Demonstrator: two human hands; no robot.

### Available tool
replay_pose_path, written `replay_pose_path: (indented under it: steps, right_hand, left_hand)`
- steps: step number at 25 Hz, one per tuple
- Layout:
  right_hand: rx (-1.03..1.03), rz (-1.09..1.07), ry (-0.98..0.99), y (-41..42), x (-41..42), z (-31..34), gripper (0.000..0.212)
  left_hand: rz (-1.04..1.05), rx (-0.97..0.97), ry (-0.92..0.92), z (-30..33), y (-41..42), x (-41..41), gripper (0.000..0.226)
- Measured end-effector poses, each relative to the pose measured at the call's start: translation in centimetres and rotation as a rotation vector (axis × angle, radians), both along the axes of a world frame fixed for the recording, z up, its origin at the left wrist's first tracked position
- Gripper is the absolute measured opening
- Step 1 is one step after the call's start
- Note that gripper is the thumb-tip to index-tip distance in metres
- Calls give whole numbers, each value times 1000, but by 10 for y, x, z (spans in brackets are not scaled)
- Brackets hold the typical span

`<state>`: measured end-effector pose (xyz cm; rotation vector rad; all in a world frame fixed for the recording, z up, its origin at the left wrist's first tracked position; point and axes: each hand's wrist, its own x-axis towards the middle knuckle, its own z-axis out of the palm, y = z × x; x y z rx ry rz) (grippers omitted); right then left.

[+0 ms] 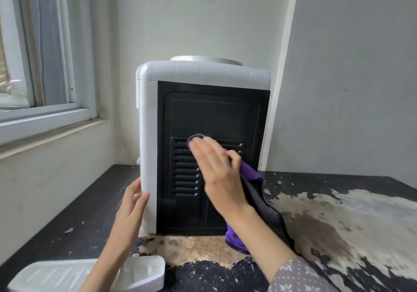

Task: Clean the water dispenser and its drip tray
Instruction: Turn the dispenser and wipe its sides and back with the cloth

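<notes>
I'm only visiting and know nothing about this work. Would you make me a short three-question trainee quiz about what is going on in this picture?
1. True or false: the right hand presses a cloth against the black back panel of the dispenser.
2. Where is the left hand?
A. on top of the dispenser
B. on the dispenser's white corner edge
C. holding the drip tray
3. Fill in: the white drip tray lies on the ____, in front of the dispenser, apart from it.

Key: 1 true; 2 B; 3 table.
</notes>
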<state>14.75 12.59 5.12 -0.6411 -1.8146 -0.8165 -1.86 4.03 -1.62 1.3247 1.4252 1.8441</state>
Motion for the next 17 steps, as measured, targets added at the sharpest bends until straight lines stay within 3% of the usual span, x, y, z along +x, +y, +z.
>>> replay_pose_path:
  steps: [4, 8, 10, 14, 17]
  right_hand:
    - [11, 4, -116, -8, -23, -2, 56]
    - [-95, -7, 240, -7, -5, 14, 63]
    - [-153, -98, 303, 3, -2, 41, 58]
    - [-115, -253, 102, 8, -30, 77, 74]
    - [9, -215, -115, 5, -49, 69, 70]
  left_hand:
    - [-4, -15, 16, 0, -2, 1, 43]
    - [-16, -24, -8, 1, -1, 0, 43]
    - [-13, -25, -50, 4, 0, 0, 52]
    - [-53, -30, -125, 12, -3, 0, 64]
    - [-60, -42, -145, 14, -1, 1, 66]
